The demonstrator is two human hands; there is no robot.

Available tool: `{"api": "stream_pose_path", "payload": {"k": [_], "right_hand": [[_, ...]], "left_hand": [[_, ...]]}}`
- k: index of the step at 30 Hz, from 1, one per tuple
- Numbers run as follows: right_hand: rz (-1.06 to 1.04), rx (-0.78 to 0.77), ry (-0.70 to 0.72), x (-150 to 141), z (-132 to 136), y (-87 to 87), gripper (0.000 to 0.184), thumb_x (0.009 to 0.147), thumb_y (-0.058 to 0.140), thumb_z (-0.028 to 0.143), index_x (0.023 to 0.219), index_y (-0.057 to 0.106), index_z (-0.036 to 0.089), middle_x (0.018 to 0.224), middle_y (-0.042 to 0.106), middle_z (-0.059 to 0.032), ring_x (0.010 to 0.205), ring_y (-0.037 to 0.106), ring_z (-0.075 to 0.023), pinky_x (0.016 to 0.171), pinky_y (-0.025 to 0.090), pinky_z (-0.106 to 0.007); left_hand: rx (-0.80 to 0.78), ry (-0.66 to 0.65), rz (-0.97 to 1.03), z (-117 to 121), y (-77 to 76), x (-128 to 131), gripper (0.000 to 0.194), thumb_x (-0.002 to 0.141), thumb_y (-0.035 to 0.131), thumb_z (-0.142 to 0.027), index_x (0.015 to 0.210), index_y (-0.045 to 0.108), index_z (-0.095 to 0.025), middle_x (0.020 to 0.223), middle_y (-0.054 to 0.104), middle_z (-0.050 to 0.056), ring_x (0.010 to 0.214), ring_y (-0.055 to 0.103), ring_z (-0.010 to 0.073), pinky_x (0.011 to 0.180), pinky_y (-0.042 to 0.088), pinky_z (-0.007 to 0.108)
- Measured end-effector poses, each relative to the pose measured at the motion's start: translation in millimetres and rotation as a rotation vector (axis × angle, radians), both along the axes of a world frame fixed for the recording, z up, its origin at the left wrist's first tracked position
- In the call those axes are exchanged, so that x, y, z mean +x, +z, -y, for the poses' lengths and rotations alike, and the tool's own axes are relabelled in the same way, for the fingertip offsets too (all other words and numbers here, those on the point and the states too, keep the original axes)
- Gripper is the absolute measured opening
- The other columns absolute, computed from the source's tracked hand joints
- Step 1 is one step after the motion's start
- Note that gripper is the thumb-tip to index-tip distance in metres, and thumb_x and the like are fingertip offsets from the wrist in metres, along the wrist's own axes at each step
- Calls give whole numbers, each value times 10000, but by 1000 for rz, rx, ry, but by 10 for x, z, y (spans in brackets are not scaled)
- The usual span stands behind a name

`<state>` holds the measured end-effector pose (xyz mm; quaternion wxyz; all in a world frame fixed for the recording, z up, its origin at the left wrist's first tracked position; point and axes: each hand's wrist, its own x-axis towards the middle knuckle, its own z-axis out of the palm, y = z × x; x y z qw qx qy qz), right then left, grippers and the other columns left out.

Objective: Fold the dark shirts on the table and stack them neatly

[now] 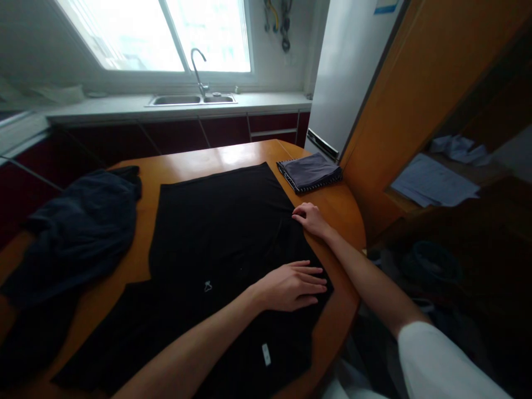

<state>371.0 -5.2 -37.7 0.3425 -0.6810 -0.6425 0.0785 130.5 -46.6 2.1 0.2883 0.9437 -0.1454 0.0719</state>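
Note:
A black T-shirt lies spread on the wooden table, its hem toward the far side. It has a small white logo on the chest and a white label near the bottom of the view. My left hand rests flat on the sleeve at the right, fingers stretched out. Farther up, my right hand pinches the shirt's right side edge between thumb and fingers.
Folded grey and striped clothing sits at the table's far right. A crumpled dark blue garment lies on the left. Beyond the wooden table are a counter with a sink and a fridge. Papers lie on a shelf at right.

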Motion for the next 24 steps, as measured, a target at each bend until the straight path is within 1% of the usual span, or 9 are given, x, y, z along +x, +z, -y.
{"api": "stream_pose_path", "payload": {"k": [4, 7, 10, 12, 14, 17, 20, 22, 24], "right_hand": [[-8, -7, -17, -1, 2, 0, 60, 884, 692, 275, 865, 729, 232, 882, 686, -32, 900, 585, -209, 843, 412, -351], [-11, -11, -21, 1, -8, -22, 85, 893, 674, 294, 862, 728, 236, 880, 688, -34, 903, 593, -211, 859, 420, -355], [-41, 34, -64, 29, -36, -72, 166, 938, 586, 306, 877, 722, 232, 919, 698, -49, 930, 607, -216, 897, 433, -358], [-105, 113, -159, 76, -59, -109, 241, 967, 485, 279, 924, 715, 218, 961, 702, -71, 953, 617, -221, 914, 450, -357], [-165, 183, -260, 139, -72, -129, 299, 963, 409, 232, 991, 704, 191, 992, 701, -99, 964, 625, -230, 918, 470, -361], [-186, 224, -329, 197, -50, -97, 347, 919, 378, 173, 1057, 697, 160, 1028, 694, -132, 996, 623, -248, 949, 478, -389], [-144, 233, -253, 114, 21, -3, 380, 911, 390, 165, 1130, 701, 175, 1125, 690, -133, 1107, 603, -250, 1026, 449, -410], [-74, 202, -111, -25, 73, 54, 404, 949, 387, 197, 1232, 676, 197, 1280, 655, -114, 1249, 547, -232, 1105, 392, -411], [32, 102, 66, -186, 111, 77, 433, 993, 381, 257, 1363, 603, 214, 1460, 552, -85, 1404, 420, -215, 1183, 295, -429]], "left_hand": [[-8, -19, 20, 4, -10, 2, 289, 979, 574, -310, 1242, 677, -249, 1369, 646, 43, 1394, 478, 213, 1204, 311, 412], [25, 47, 56, 18, -20, 7, 283, 1016, 498, -300, 1225, 678, -239, 1297, 694, 25, 1355, 521, 169, 1218, 284, 371], [134, 303, 84, 10, -46, 23, 381, 1040, 439, -333, 1386, 567, -237, 1471, 558, 43, 1454, 388, 200, 1248, 206, 450], [213, 502, 57, -16, -74, 36, 458, 1035, 445, -363, 1468, 476, -218, 1566, 435, 71, 1497, 300, 244, 1239, 208, 511], [266, 665, 38, -49, -104, 45, 457, 1035, 425, -329, 1471, 468, -197, 1580, 409, 87, 1503, 285, 255, 1230, 231, 523], [310, 814, 45, -85, -147, 45, 439, 1034, 363, -237, 1451, 492, -183, 1580, 412, 85, 1507, 275, 235, 1237, 231, 494], [343, 873, 5, -93, -204, 38, 491, 1027, 402, -327, 1487, 446, -160, 1598, 374, 112, 1514, 250, 272, 1223, 246, 525], [359, 875, -40, -92, -248, 35, 556, 1016, 426, -416, 1507, 418, -155, 1609, 348, 122, 1515, 241, 298, 1212, 251, 550], [371, 869, -64, -92, -285, 36, 582, 1012, 423, -451, 1513, 408, -156, 1614, 338, 121, 1517, 234, 302, 1214, 237, 555]]}}
